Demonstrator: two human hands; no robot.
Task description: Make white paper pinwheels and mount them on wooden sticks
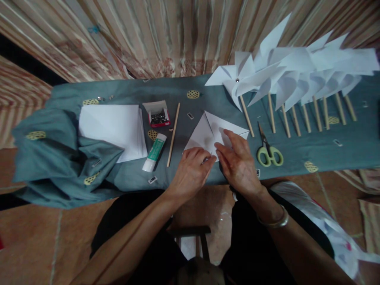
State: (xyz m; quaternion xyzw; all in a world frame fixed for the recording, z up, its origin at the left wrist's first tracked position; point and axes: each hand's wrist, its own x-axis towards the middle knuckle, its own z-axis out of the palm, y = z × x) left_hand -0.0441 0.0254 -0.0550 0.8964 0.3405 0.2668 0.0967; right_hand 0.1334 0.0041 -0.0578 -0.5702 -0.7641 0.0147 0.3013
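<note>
A white square sheet of paper, with cuts running in from its corners, lies turned cornerwise on the cloth in front of me. My left hand is closed at the paper's near left edge, thumb and fingers pinching it; the fingers hide part of that edge. Over the paper's right half rests my right hand, fingers apart, with the fingertips touching or just above the surface. Right of that hand lie scissors with green handles. A thin wooden stick lies left of the paper.
White paper pinwheels on wooden sticks lie in a row at the back right. On the left are a stack of white paper, a glue stick and an open box of metal pins. A curtain hangs behind the table.
</note>
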